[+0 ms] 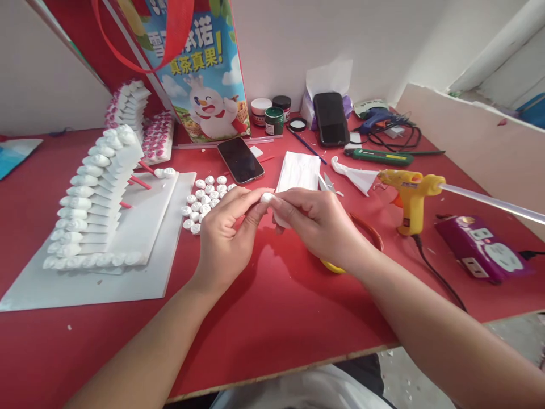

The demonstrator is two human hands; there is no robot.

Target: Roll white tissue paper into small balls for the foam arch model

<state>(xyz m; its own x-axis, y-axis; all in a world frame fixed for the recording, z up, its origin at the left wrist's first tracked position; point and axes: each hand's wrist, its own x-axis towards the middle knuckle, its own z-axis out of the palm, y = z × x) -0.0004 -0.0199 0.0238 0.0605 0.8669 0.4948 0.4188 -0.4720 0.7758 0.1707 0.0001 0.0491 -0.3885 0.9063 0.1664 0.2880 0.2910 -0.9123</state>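
Observation:
Between the fingertips of both hands is a small roll of white paper [267, 197], with a loose flap of it hanging under the right fingers. My left hand [227, 227] pinches the roll from the left side. From the right, my right hand [317, 218] is closed on the same paper. Several little white paper rosettes [205, 200] lie on the red table just beyond my left hand. A stack of white paper strips [298, 172] sits behind my hands, with scissors [327, 184] beside it, their handles partly hidden by my right hand and forearm.
At left a stepped white model [100, 199] edged with rosettes stands on white boards. A yellow glue gun [411, 196] and purple power strip [483, 247] are at right. Behind are a phone [240, 160], paint jars [273, 120], a printed bag [208, 74] and a green cutter [378, 157].

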